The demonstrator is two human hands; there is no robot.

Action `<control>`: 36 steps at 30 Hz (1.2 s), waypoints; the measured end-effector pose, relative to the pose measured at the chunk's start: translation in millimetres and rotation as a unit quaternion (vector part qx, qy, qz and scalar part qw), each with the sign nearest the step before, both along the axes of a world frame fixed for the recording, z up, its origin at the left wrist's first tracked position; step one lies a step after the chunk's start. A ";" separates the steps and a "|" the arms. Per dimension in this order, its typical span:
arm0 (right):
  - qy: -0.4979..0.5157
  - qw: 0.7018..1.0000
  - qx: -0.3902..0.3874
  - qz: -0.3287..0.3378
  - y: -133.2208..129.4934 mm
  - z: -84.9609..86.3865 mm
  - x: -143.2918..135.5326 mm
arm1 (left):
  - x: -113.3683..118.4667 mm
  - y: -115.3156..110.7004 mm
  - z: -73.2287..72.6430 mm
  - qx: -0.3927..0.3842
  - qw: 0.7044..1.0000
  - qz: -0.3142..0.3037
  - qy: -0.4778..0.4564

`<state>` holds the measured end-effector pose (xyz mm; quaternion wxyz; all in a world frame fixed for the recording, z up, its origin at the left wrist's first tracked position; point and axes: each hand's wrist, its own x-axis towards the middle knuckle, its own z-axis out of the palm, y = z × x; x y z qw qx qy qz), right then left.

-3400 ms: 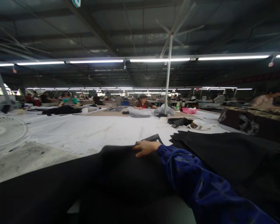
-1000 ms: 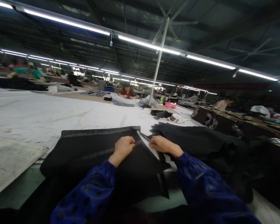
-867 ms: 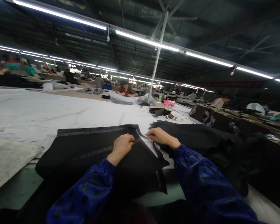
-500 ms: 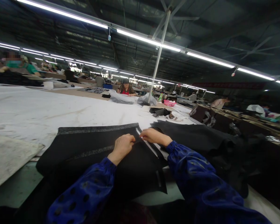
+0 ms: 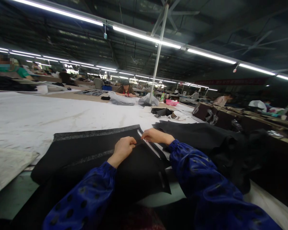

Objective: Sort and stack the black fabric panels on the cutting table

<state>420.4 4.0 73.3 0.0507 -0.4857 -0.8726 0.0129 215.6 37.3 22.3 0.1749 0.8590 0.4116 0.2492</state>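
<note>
Black fabric panels (image 5: 86, 143) lie spread before me, with speckled grey strips along the far edge and across the middle. My left hand (image 5: 123, 148) is closed in a pinch at the right end of the middle strip, on the fabric's edge there. Just to its right, my right hand (image 5: 156, 135) is also pinched, its fingertips over the same edge beside a narrow white strip (image 5: 150, 143). What sits between the right fingertips is too small to make out. Both forearms wear blue sleeves with dark dots.
A stack of black fabric (image 5: 194, 135) lies to the right. White sheeting (image 5: 74, 110) covers the table beyond, with dark scraps (image 5: 161, 112) and a pink basin (image 5: 171, 102) farther off. A thin pole (image 5: 158, 57) rises past the table. A co-worker (image 5: 126, 89) sits opposite.
The whole view has shifted slightly, moving the scene left. Both hands keep their pinched poses at nearly the same spot on the fabric.
</note>
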 end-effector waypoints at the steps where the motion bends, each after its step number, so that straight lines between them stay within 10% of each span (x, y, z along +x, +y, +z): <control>1: 0.001 1.000 0.003 -0.005 -1.8 2.4 -0.2 | 0.7 1.7 -0.8 -0.016 1.000 0.002 -0.009; 25: -0.131 0.988 0.063 -0.048 -21.9 14.1 -17.2 | 4.6 6.0 -3.2 -0.051 0.998 0.005 -0.034; 36: -0.117 0.987 0.107 -0.019 -14.5 -12.9 -9.4 | 0.2 4.5 -1.1 -0.020 0.999 -0.022 -0.016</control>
